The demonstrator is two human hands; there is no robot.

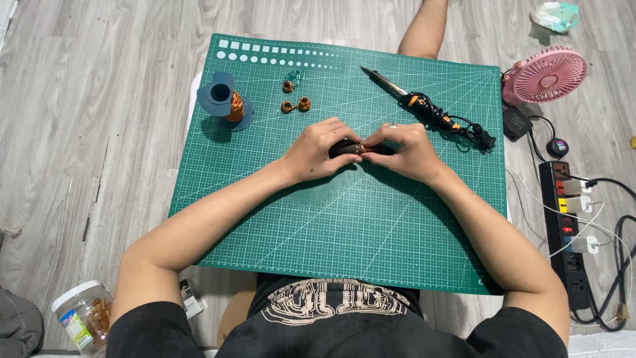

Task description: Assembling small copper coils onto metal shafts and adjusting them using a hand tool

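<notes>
Copper-wound dark rod (358, 148) pinched between both hands.

Matt green cutting mat (371, 225), grey wood-grain floor (86, 113)

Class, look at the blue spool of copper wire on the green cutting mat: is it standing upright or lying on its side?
Tipped: the blue spool of copper wire leans on the green cutting mat, its open core facing the camera.
</notes>
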